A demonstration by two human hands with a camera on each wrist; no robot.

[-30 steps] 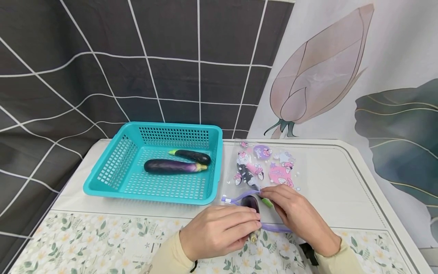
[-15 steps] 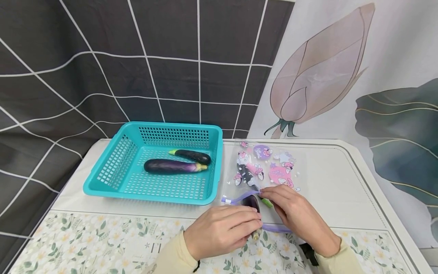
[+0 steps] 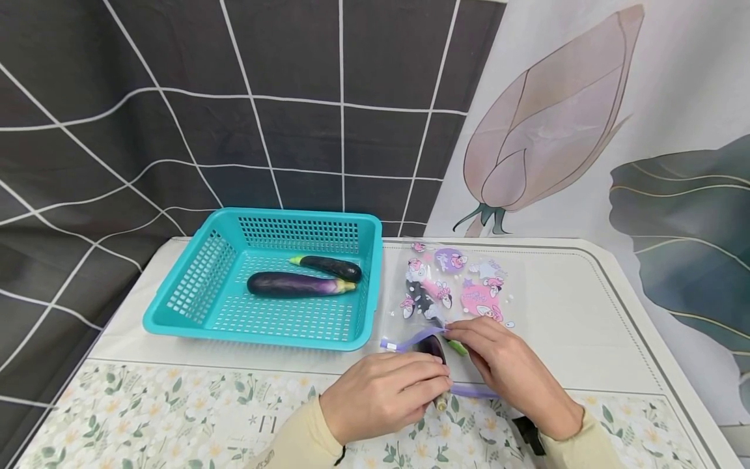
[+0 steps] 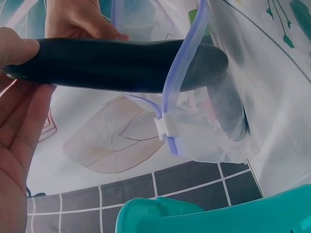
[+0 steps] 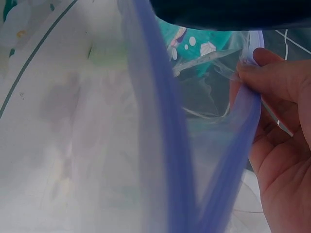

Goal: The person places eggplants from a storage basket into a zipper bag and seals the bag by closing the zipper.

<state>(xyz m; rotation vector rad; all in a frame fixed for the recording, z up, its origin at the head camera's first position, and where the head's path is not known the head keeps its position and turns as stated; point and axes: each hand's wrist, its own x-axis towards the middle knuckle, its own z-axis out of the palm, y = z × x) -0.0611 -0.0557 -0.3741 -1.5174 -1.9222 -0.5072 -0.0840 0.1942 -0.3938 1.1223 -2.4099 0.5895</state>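
In the head view my left hand (image 3: pixel 387 394) grips a dark purple eggplant (image 4: pixel 112 65) near its pale stem end. The eggplant's rounded end is inside the mouth of a clear zip bag (image 3: pixel 480 296) with pink and purple cartoon prints. My right hand (image 3: pixel 510 365) pinches the upper edge of that mouth between thumb and fingers, holding it raised. In the right wrist view the two purple zip strips (image 5: pixel 180 160) stand apart. A white slider (image 4: pixel 166 126) sits at one end of the zip. A green stem (image 3: pixel 457 347) shows at the opening beside my right fingers.
A turquoise perforated basket (image 3: pixel 258 337) stands left of the bag. It holds a larger purple eggplant (image 3: pixel 293 284) and a smaller dark one with a green stem (image 3: pixel 331 266). A flowered mat (image 3: pixel 176 410) covers the table's front; a dark checked curtain (image 3: pixel 293 65) hangs behind.
My left hand has shifted slightly to the right with the eggplant. The bag's purple edge has moved a little around the eggplant's end. My right hand has stayed in place.
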